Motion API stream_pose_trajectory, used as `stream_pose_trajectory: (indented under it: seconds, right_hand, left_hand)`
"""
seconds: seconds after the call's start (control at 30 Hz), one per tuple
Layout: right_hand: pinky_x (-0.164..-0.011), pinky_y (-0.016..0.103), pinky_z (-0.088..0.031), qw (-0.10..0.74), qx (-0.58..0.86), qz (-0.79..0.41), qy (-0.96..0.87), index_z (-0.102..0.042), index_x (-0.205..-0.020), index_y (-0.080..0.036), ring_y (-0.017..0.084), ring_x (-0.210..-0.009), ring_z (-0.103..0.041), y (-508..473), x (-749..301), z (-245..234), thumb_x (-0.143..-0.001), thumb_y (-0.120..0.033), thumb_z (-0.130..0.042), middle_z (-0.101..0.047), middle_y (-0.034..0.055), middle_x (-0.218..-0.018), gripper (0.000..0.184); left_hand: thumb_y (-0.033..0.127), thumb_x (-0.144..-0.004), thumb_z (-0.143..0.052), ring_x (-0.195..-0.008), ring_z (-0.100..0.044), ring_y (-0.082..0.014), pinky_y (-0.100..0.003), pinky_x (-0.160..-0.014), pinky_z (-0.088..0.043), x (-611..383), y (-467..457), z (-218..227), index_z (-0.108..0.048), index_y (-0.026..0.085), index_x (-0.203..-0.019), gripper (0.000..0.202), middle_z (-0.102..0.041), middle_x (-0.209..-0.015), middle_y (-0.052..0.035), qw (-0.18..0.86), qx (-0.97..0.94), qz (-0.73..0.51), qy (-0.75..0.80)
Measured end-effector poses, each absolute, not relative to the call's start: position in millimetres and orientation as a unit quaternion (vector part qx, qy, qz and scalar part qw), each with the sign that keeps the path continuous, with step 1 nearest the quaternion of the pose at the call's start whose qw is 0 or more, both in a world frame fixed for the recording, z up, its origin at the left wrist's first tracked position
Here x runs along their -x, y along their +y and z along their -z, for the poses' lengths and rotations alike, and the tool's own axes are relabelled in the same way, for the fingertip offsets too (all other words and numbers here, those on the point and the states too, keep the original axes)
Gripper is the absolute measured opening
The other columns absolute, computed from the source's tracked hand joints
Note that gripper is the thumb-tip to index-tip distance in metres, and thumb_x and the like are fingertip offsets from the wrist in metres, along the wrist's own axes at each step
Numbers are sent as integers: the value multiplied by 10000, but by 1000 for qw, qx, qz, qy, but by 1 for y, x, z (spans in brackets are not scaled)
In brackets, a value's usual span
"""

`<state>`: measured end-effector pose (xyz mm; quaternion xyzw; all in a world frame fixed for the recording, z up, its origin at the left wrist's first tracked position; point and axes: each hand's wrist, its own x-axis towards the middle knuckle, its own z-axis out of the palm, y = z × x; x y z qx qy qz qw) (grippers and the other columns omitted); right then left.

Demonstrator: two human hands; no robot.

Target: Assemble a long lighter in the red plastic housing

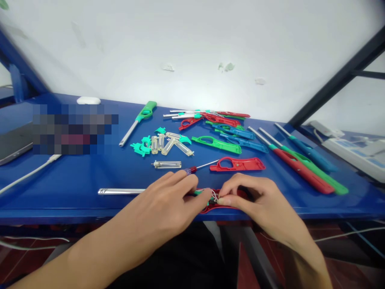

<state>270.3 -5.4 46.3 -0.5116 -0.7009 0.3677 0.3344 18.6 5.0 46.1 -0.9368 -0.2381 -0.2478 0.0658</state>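
At the table's front edge lies an opened red gas lighter (207,209), its long metal tube (120,192) pointing left. My left hand (168,200) is closed over the lighter where tube and shell meet, covering much of it. Thin white wires (214,195) show inside the shell. My right hand (261,196) pinches at these wires with thumb and forefinger, its other fingers curled. Just beyond my left fingers is a screwdriver (191,170) with a red handle. A loose red shell half (240,164) lies behind my right hand.
Clear fuel tanks (168,164) and teal plastic parts (141,147) lie mid-table. Behind are green shell halves (222,145), blue ones (243,143) and a red pile (222,119). A green lighter (147,110) lies left; whole lighters (303,168) and a power strip (357,156) are right.
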Motion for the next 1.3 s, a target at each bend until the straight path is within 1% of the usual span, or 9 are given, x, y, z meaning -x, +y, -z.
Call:
stream_pose_trajectory:
  seconds: [0.13,0.3,0.4,0.53,0.83,0.93,1.1,1.2,1.3]
  right_hand:
    - [-679,259,-486,338,509,-363,-703,-791,-805,-293,148,-729,-656,-4,-269,-47,-891,-368,-840,-770,-44,-810,124]
    - [-700,233,-491,346,506,-361,-703,-790,-789,-300,134,-743,-662,-3,-269,-48,-879,-337,-852,-776,-63,-814,115]
    - [-715,231,-498,349,504,-363,-701,-794,-791,-299,137,-757,-665,-4,-270,-47,-863,-325,-870,-777,-63,-824,108]
    - [-720,246,-514,359,500,-363,-699,-801,-789,-293,152,-752,-670,-4,-270,-46,-840,-311,-891,-777,-48,-822,105]
    - [-755,239,-543,368,479,-370,-706,-816,-809,-292,148,-767,-707,-6,-269,-49,-852,-294,-881,-794,-44,-843,78]
    - [-721,248,-555,370,471,-374,-709,-829,-838,-280,152,-731,-706,-7,-271,-49,-839,-352,-890,-786,-26,-821,94]
    - [-684,306,-578,387,470,-355,-709,-845,-883,-246,208,-739,-721,-9,-272,-45,-784,-518,-896,-766,30,-764,294]
    - [-688,317,-581,402,465,-351,-706,-846,-876,-244,221,-760,-726,-9,-270,-43,-773,-529,-901,-762,38,-755,308]
    - [-693,319,-580,418,457,-357,-699,-846,-849,-243,221,-766,-727,-9,-269,-42,-779,-489,-910,-766,40,-758,264]
  left_hand:
    - [72,-1095,-350,-681,-588,-198,-355,-643,-531,-24,11,-51,-754,118,-1031,412,-601,-794,-32,165,936,247,-188]
    - [82,-1112,-359,-657,-582,-167,-330,-677,-504,-25,18,-52,-762,113,-979,426,-619,-763,-12,191,933,266,-149]
    - [76,-1108,-395,-667,-579,-159,-325,-675,-493,-23,19,-53,-747,120,-940,392,-631,-772,-7,198,933,270,-134]
    - [76,-1101,-434,-684,-584,-158,-319,-665,-492,-23,21,-54,-720,124,-943,330,-646,-793,-9,191,937,263,-132]
    - [81,-1118,-367,-672,-586,-154,-299,-651,-495,-24,22,-57,-697,121,-981,359,-645,-776,-13,160,945,253,-130]
    - [73,-1124,-326,-703,-618,-149,-289,-680,-510,-24,22,-58,-687,124,-982,391,-678,-802,-21,152,944,260,-135]
    - [63,-1128,-284,-728,-657,-149,-294,-685,-521,-23,22,-59,-676,138,-986,423,-719,-824,-14,157,941,264,-141]
    - [64,-1132,-281,-733,-673,-152,-303,-662,-515,-24,22,-59,-666,134,-998,414,-729,-831,-15,158,940,269,-141]
    - [66,-1135,-274,-730,-677,-146,-301,-655,-509,-24,22,-58,-651,142,-1015,403,-732,-828,-8,157,939,271,-144]
